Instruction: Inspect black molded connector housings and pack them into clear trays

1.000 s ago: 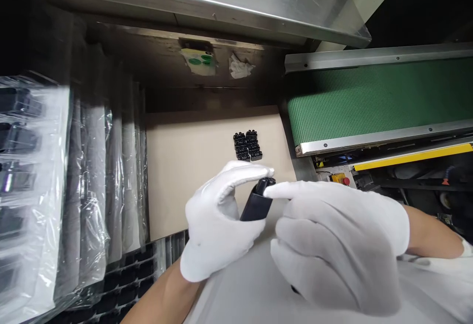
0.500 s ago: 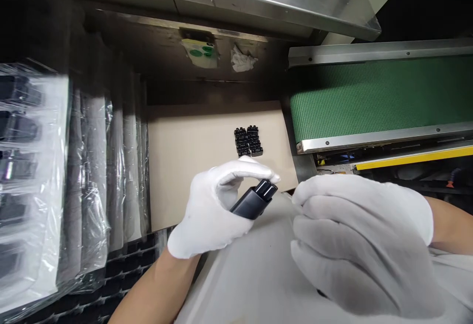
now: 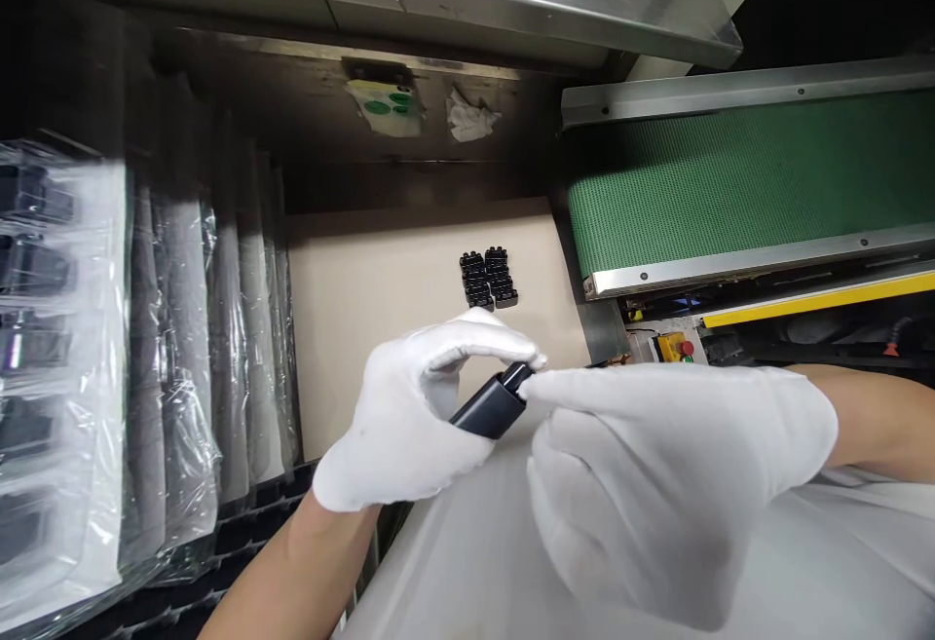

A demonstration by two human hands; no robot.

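The left hand (image 3: 409, 426) is gripping a black casing (image 3: 488, 413) by the bench (image 3: 365, 328), its insert (image 3: 515, 376) protruding, seemingly unfinished, while the right hand (image 3: 650, 484) is touching it, pinch unclear, and black parts (image 3: 476, 280) are lying untouched beyond.

From close above, the head camera faces forward and down across a board (image 3: 372, 289), dark corners unclear.
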